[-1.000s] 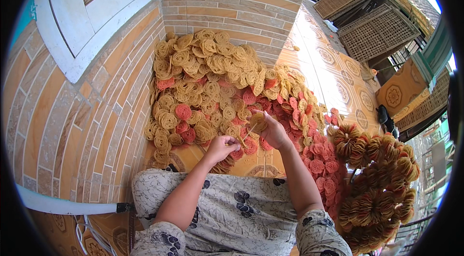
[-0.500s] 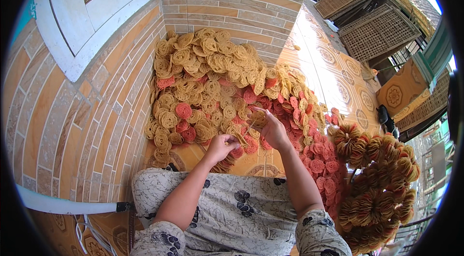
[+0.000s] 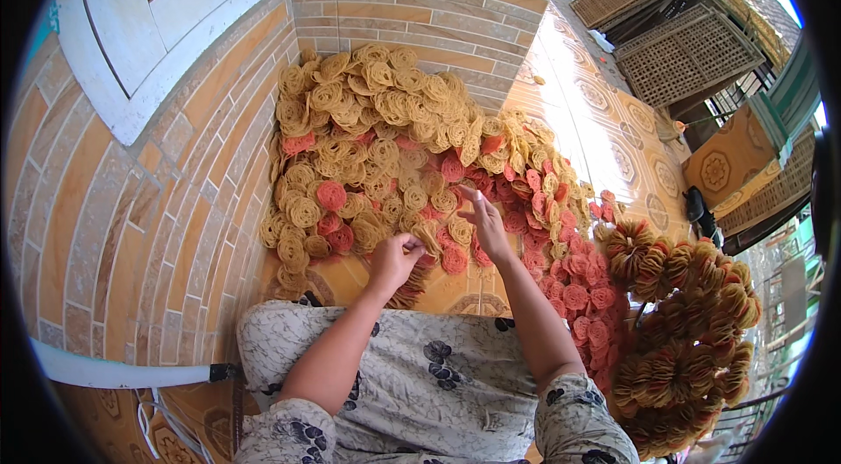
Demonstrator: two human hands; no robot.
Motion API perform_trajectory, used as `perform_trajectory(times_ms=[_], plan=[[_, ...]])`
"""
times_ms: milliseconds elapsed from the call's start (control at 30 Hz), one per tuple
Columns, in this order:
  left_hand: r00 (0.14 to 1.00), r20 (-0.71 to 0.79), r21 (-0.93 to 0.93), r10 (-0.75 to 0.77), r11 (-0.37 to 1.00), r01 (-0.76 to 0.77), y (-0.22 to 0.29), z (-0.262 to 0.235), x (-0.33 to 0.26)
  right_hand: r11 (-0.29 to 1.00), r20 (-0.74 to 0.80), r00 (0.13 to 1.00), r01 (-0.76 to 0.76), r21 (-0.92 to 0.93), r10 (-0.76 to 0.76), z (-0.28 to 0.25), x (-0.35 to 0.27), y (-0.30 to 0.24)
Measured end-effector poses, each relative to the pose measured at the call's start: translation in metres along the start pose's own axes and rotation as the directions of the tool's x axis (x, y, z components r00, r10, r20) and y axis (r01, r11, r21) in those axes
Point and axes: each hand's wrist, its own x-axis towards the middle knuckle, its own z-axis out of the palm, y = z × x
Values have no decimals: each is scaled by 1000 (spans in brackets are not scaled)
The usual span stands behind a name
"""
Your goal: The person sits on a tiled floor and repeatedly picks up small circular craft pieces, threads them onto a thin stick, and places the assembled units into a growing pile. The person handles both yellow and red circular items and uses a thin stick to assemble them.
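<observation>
My left hand pinches one or more thin yellow coiled crackers, lacy rounds like dried noodle, held on edge. Below it, partly hidden by the hand, hangs or lies a stacked row of crackers, seen edge-on; whether a cord runs through it I cannot make out. To the right, my right hand is raised with its fingers apart and nothing visible in them. Beyond both hands spreads a large heap of yellow crackers, with pink-red crackers mixed in and gathered along its right side.
Thick bundles of edge-on crackers stand at the right. A tiled wall bounds the left, another tiled wall the back. Woven racks lean at the far right, near a dark shoe. A white bar sits lower left.
The yellow cracker that was in my right hand is no longer there, and that hand's fingers have spread. My left hand still pinches crackers, in nearly the same place.
</observation>
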Motion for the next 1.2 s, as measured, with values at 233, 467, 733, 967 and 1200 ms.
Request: perform_trajectory(times_ms=[233,467,733,967,1200], plan=[[981,173,21,-90,996,88,-12,0,3,581,-230,971,-221,-783,60,-3,19,60],[980,176,-2,-94,995,96,-16,1,5,991,-129,987,-78,109,92,-23,20,39],[978,149,-73,-148,984,160,-26,-1,9,965,-89,992,108,240,-89,0,20,3],[995,26,-146,-99,984,102,-44,2,13,968,31,991,118,220,-127,16,37,18],[984,-13,-111,-178,978,175,-51,-18,19,647,-4,937,237,-725,-348,58,40,53]])
